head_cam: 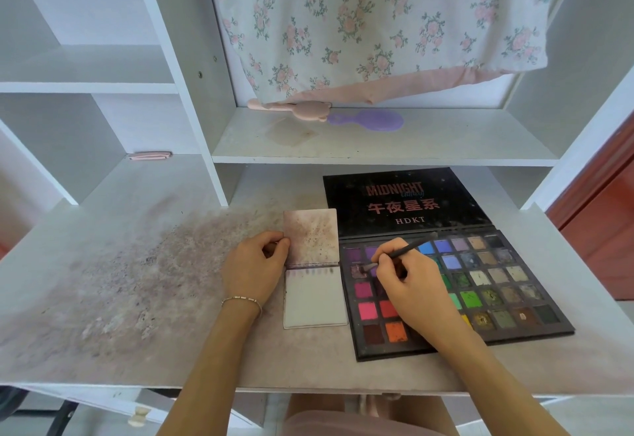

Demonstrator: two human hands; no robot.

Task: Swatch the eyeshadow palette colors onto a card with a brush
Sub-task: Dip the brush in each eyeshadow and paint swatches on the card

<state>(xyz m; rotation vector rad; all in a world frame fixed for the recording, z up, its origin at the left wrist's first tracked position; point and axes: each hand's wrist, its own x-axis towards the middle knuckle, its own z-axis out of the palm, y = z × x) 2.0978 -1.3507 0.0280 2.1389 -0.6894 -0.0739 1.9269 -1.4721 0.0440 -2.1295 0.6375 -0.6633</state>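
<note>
An open black eyeshadow palette (487, 284) with many coloured pans lies on the desk at the right, its lid (404, 200) flat behind it. My right hand (408, 281) grips a dark brush (408, 247) whose tip rests in a dull purple pan at the palette's left edge. Left of the palette lies a small white card pad (314, 301) with a row of faint purple swatches along its top. Its stained cover (310, 233) is flipped up. My left hand (255, 269) pinches the cover's left edge.
The white desk top (137, 264) is smeared with purple powder on the left. A shelf (377, 147) behind carries a pink brush (295, 109) and a purple brush (370, 119). A floral cloth (377, 23) hangs above. White cubbies stand at the left.
</note>
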